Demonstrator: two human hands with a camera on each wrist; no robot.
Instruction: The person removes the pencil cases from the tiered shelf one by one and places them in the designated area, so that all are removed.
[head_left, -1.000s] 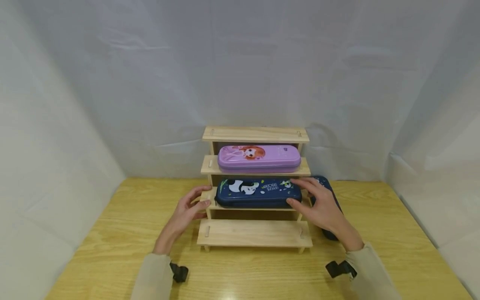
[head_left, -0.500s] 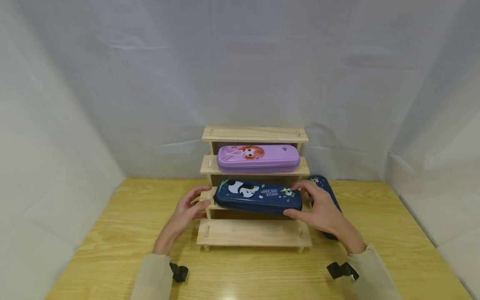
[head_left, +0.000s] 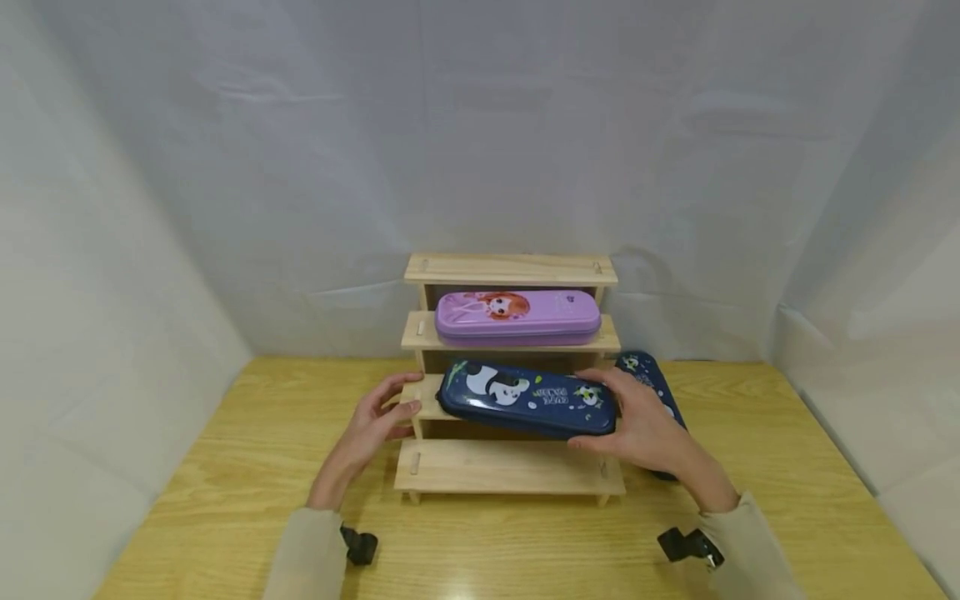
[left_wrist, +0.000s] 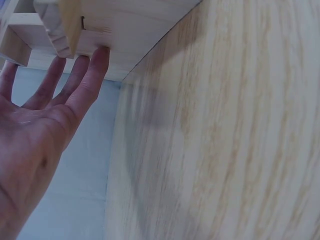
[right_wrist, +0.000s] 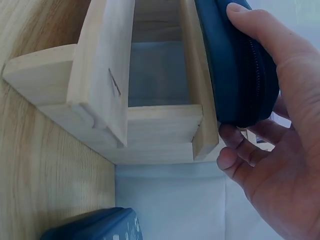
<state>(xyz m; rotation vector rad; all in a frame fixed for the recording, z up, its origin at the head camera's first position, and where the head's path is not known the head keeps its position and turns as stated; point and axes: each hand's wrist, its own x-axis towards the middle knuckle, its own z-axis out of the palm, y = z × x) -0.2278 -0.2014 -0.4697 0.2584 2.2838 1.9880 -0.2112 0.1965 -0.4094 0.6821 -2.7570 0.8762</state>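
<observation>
My right hand grips the right end of a navy pencil case with a panda print, thumb on the near side and fingers at the far side. This case sits askew on a shelf of a stepped wooden rack, its right end jutting out over the front edge. In the right wrist view the zipped end of the case shows beside the thumb. My left hand touches the left end of that same shelf. Its fingers lie fairly straight against the rack's side in the left wrist view.
A purple pencil case with a girl print lies on the shelf above. Another navy pencil case lies on the wooden table right of the rack, partly behind my right hand. Pale sheeting hangs around the table.
The panda pencil case has turned, its right end coming forward off the shelf, and shifted slightly right in my right hand. My left hand keeps its place on the rack.
</observation>
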